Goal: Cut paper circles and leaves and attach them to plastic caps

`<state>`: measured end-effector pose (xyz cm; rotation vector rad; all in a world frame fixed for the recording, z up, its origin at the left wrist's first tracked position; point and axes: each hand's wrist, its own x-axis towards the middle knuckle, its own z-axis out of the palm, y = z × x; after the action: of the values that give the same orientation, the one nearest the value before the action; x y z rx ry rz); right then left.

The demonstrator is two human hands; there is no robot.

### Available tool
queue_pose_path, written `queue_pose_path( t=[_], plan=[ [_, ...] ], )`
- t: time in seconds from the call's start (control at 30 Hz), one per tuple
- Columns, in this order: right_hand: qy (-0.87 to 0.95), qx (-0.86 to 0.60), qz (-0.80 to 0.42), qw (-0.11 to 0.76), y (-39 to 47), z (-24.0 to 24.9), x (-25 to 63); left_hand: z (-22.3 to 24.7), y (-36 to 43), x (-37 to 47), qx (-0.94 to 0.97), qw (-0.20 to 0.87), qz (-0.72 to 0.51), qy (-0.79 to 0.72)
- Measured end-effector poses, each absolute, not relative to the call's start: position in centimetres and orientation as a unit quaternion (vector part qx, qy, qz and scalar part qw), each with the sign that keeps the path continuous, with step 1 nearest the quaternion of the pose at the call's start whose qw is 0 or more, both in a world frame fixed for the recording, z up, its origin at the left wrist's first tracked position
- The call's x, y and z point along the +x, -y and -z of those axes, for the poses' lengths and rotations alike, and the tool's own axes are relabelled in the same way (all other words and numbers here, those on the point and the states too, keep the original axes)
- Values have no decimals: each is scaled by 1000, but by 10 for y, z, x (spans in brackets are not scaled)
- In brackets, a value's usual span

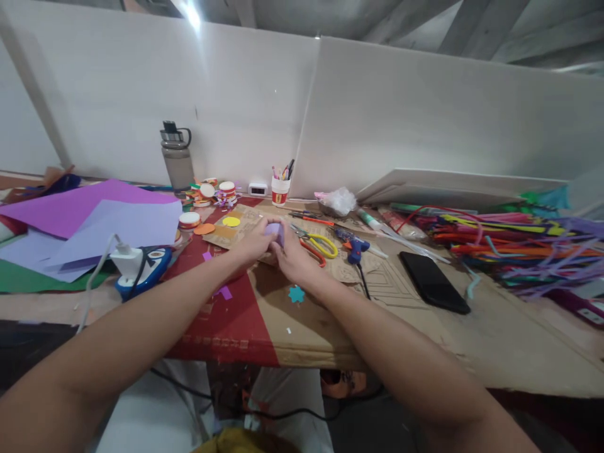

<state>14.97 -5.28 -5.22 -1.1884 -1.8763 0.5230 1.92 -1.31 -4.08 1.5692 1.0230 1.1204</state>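
A small purple piece is held between my two hands above the middle of the cardboard-covered table. My left hand has its fingers closed on the piece from the left. From the right, my right hand grips it too, and the fingertips of both hands meet around it. Just right of my hands lie yellow-handled scissors and a blue glue gun. A teal paper shape rests on the cardboard nearer to me. Yellow and orange paper discs are left of my hands.
Purple sheets, a blue power strip and a bottle stand or lie at the left. A cup of pens is at the back. Rightward are a black phone and a pile of coloured pipe cleaners.
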Motion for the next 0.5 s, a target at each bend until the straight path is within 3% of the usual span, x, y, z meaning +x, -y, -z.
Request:
queue_pose_path(
  t=[0.1,0.3,0.5],
  plan=[
    [745,-446,-223,443,48,51,154,39,13,16,664,443,-415,-437],
    [640,-500,-339,475,35,50,158,29,20,19,721,319,-451,-418],
    [597,-530,-341,496,24,45,169,32,13,17,647,414,-478,-428]
  ],
)
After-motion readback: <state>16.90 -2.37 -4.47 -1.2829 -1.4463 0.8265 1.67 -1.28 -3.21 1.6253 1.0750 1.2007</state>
